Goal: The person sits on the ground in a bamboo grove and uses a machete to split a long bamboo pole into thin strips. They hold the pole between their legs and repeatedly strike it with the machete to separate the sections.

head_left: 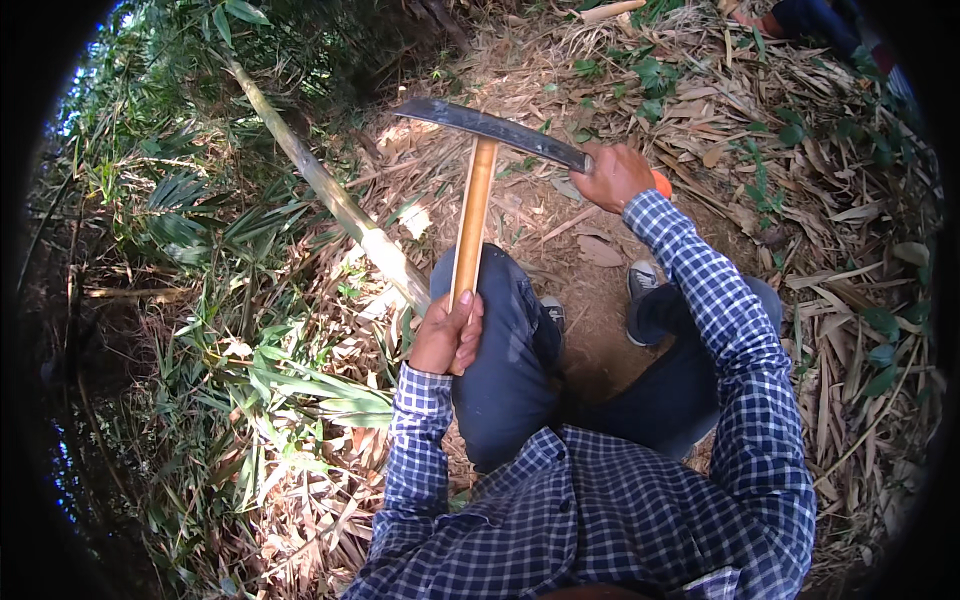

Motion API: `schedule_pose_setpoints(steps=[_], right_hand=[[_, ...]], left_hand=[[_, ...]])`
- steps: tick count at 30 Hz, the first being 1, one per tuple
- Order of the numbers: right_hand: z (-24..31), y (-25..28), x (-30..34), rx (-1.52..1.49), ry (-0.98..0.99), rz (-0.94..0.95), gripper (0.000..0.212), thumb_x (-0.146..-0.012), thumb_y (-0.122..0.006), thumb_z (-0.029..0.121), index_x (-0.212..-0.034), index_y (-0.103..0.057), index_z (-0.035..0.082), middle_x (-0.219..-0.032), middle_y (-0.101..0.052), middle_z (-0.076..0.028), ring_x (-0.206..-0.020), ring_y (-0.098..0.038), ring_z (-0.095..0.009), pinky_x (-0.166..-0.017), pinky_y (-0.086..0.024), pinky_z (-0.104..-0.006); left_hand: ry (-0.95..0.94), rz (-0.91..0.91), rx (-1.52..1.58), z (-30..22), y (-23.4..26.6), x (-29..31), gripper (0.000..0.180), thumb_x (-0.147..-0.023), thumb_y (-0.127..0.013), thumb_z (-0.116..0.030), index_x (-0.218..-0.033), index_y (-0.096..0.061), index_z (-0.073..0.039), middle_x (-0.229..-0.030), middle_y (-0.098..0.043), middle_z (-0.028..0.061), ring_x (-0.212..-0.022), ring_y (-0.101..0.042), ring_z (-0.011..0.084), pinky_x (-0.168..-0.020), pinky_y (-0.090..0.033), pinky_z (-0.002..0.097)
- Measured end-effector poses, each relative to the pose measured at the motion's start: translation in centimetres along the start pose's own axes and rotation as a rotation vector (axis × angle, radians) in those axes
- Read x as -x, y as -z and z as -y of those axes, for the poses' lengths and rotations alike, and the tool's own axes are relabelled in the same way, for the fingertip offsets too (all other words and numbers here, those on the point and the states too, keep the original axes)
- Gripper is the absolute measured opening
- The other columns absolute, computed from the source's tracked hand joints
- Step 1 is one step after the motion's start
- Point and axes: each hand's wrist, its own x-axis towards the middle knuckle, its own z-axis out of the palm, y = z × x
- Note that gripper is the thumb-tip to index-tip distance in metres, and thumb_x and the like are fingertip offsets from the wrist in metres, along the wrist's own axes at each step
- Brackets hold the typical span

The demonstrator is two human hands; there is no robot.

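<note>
A length of split bamboo [474,220], its yellow-brown hollow side showing, stands nearly upright over my left knee. My left hand [447,334] is closed round its lower end. In my right hand [613,178] is a machete, its orange handle end [661,184] showing past the fist. The dark, slightly curved machete blade [490,125] points left and crosses the top end of the bamboo, seemingly touching it. Most of the handle is hidden by my fingers.
A long bamboo pole [325,187] slants from the upper left down to beside my left knee. Dry leaves [690,110] and green plants [310,385] cover much of the ground. At the upper right edge, part of another person in dark blue cloth [815,20] shows.
</note>
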Motion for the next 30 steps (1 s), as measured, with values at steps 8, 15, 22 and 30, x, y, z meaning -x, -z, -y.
schedule_pose_setpoints(steps=[8, 15, 22, 30], right_hand=[[2.4, -0.9, 3.2, 0.029, 0.553, 0.113, 0.019, -0.075, -0.065, 0.026, -0.086, -0.067, 0.01, -0.06, -0.063, -0.007, -0.05, -0.061, -0.024, -0.048, -0.052, -0.0406], [-4.1, 2.4, -1.7, -0.181, -0.303, -0.037, 0.039, -0.078, -0.063, 0.033, -0.097, -0.069, -0.001, -0.07, -0.067, -0.016, -0.058, -0.063, -0.026, -0.062, -0.052, -0.0412], [1.1, 5.0, 0.6, -0.38, 0.163, -0.086, 0.054, -0.077, -0.068, 0.027, -0.125, -0.057, 0.005, -0.094, -0.067, -0.018, -0.078, -0.067, -0.029, -0.075, -0.054, -0.0402], [2.8, 2.4, 2.8, -0.277, 0.429, -0.042, 0.045, -0.072, -0.077, 0.02, -0.11, -0.064, 0.0, -0.087, -0.065, -0.024, -0.072, -0.066, -0.034, -0.068, -0.053, -0.042]], left_hand=[[0.001, 0.018, 0.026, 0.0, 0.2, 0.8, 0.032, -0.102, -0.04, -0.033, -0.087, -0.048, -0.007, -0.056, -0.036, -0.0014, -0.038, -0.032, 0.0065, -0.034, -0.03, 0.021], [-0.003, 0.034, -0.085, 0.2, -0.1, 1.4, 0.032, -0.102, -0.042, -0.033, -0.088, -0.051, -0.005, -0.055, -0.039, -0.0019, -0.036, -0.032, 0.0052, -0.031, -0.027, 0.02], [0.079, 0.073, -0.431, -4.4, -0.5, 0.5, 0.034, -0.102, -0.041, -0.032, -0.087, -0.052, -0.004, -0.054, -0.04, -0.0023, -0.035, -0.033, 0.0052, -0.032, -0.029, 0.0205], [0.312, 0.146, -1.118, -12.0, -2.7, 1.1, 0.03, -0.099, -0.044, -0.034, -0.094, -0.06, -0.009, -0.059, -0.049, -0.0034, -0.045, -0.049, 0.0082, -0.039, -0.045, 0.0254]])
